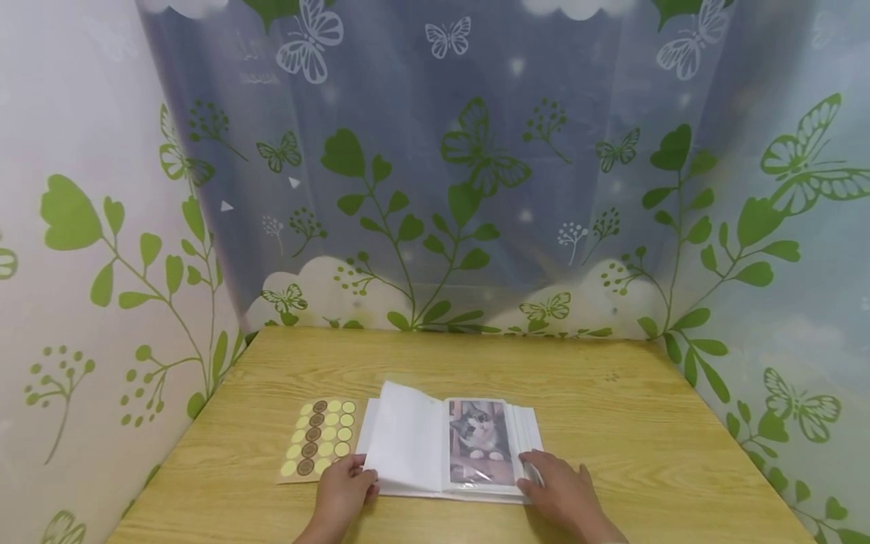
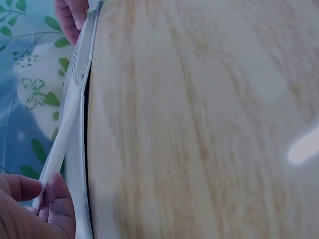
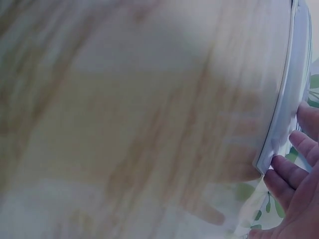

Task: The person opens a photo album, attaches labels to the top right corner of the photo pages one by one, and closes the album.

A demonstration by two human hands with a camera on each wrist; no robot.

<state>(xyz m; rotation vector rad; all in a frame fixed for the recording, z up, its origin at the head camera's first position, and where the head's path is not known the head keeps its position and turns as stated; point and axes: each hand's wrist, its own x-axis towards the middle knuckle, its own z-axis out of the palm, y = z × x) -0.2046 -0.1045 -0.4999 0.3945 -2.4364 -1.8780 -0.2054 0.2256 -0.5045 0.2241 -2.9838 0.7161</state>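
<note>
An opened photo album point(image 1: 476, 489) with white pages lies on the table, its right side showing a cat photo point(image 1: 481, 442) in a clear sleeve. My left hand point(image 1: 343, 487) pinches the lower left corner of a raised white page point(image 1: 408, 438) between thumb and fingers. From the left wrist, that page point(image 2: 62, 137) slants up from the cover, its corner between the fingertips of the left hand point(image 2: 37, 204). At the album's lower right edge rests my right hand point(image 1: 564, 487). The right wrist view has this hand point(image 3: 296, 184) with fingers spread, fingertips against the album's corner.
Left of the album lies a sticker sheet point(image 1: 297, 434) with rows of round yellow and brown stickers, partly behind the left hand. The wood-grain table point(image 1: 612, 393) reaches back to a curtain point(image 1: 564, 227) printed with leaves and butterflies, which also hangs on both sides.
</note>
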